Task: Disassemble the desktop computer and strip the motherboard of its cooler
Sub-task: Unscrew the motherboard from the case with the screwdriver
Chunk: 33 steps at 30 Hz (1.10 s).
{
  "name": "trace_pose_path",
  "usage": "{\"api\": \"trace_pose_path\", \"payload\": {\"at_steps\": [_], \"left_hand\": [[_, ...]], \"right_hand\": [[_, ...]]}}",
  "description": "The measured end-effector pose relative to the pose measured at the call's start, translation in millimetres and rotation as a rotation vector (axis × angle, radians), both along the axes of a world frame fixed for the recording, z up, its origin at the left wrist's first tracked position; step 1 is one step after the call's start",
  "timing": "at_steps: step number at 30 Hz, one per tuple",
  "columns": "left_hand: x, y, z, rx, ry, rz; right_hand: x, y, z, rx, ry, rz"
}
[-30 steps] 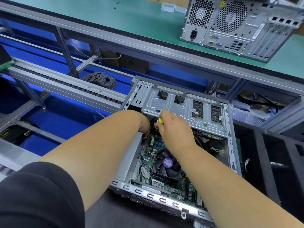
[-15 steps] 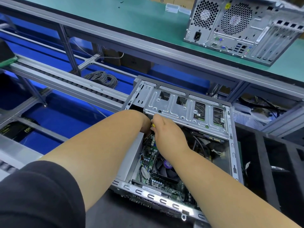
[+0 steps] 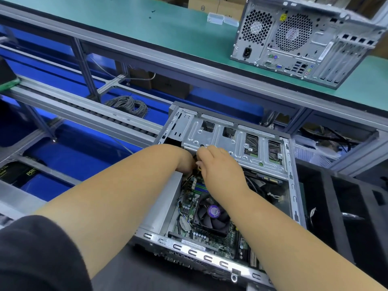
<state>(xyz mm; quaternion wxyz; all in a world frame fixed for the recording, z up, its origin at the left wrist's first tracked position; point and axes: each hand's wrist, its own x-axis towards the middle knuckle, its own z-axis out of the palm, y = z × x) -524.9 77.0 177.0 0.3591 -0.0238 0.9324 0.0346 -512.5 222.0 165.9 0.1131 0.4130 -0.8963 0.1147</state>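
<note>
Both hands inside open computer case (image 3: 292, 164)
Right hand (image 3: 218, 164) and left hand (image 3: 184, 159) meet under drive cage (image 3: 220, 139), above cooler fan (image 3: 212, 215), frame centre.

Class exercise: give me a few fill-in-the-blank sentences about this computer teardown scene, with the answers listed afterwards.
1. The cooler fan hub carries a ____ sticker.
2. The closed computer tower stands on a ____ bench top.
3. The coil of grey cable lies to the ____ of the open computer case.
4. Both hands, left and right, reach in beside the metal ____ cage.

Answers: purple; green; left; drive
</note>
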Motion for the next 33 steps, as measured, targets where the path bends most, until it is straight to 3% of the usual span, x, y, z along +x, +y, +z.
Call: {"api": "trace_pose_path", "payload": {"at_steps": [3, 7, 12, 14, 17, 21, 26, 33], "left_hand": [[13, 1, 16, 0.178, 0.052, 0.074], [37, -4, 38, 0.340, 0.238, 0.098], [70, 32, 62, 0.763, 0.411, 0.152], [75, 60, 68, 0.842, 0.508, 0.165], [73, 111, 70, 0.926, 0.575, 0.151], [70, 180, 64, 0.906, 0.526, 0.051], [75, 246, 46, 0.901, 0.496, 0.145], [87, 293, 32, 0.822, 0.637, 0.406]], "right_hand": [[-1, 18, 22, -0.119, -0.049, -0.065], [5, 65, 58, -0.432, -0.152, -0.196], [19, 141, 78, -0.784, -0.426, -0.317], [24, 175, 79, -0.820, -0.525, -0.343], [35, 226, 78, -0.593, -0.530, -0.312], [56, 279, 75, -0.233, -0.367, -0.279], [70, 333, 52, -0.257, -0.443, -0.462], [56, 390, -32, -0.009, -0.639, -0.886]]}}
